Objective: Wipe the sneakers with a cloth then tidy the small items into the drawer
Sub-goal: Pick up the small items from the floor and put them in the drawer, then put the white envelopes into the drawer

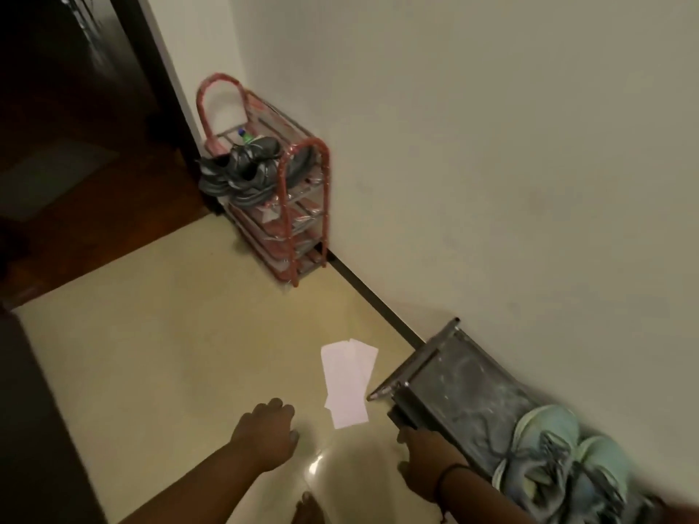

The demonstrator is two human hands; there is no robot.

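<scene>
Hands low by the grey shelf.
Left hand (270,429) hangs loosely curled, empty, over the floor (151,353); right hand (420,448) touches the shelf (465,380) edge, grip unclear; sneakers (559,451) on it.

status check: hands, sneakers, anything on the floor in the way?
Left hand open, holding nothing. Right hand at the grey rack front edge, grip unclear. Mint sneakers on that rack, untouched. White papers on the floor between the hands.
</scene>
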